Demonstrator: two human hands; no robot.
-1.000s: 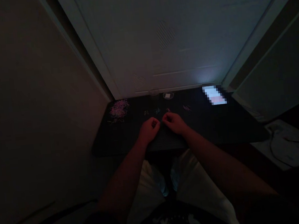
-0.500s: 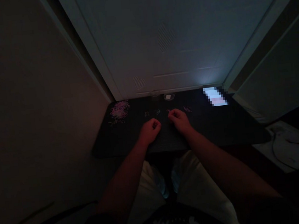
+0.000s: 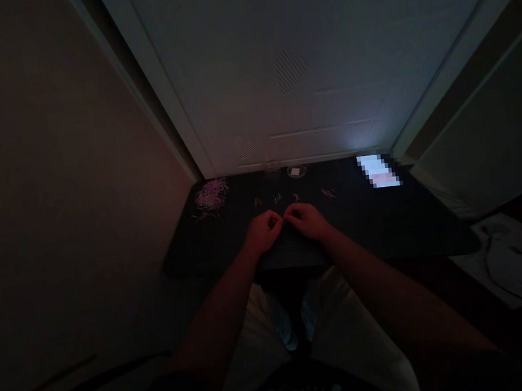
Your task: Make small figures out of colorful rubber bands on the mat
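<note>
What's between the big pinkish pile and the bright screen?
In the head view, four tiny heaps in a row, with a round dish and see-through cup behind.

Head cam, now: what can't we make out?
All head view:
Left hand and right hand: anything pinched at the fingertips, too dark and small.
Pinkish pile: piece count, pieces overlap.
Bright screen: content, pixelated.
Pale floor item: far end, cut by right edge.

A pale, panelled upright surface [image 3: 220, 69] (two striped patches [image 3: 291, 71] mark it) stands behind a dark, round-cornered table [image 3: 385, 226]. A plain, dim brownish wall [image 3: 54, 180] fills the left side, and a bluish-white glow [image 3: 359, 134] brightens the surface's lower right.
</note>
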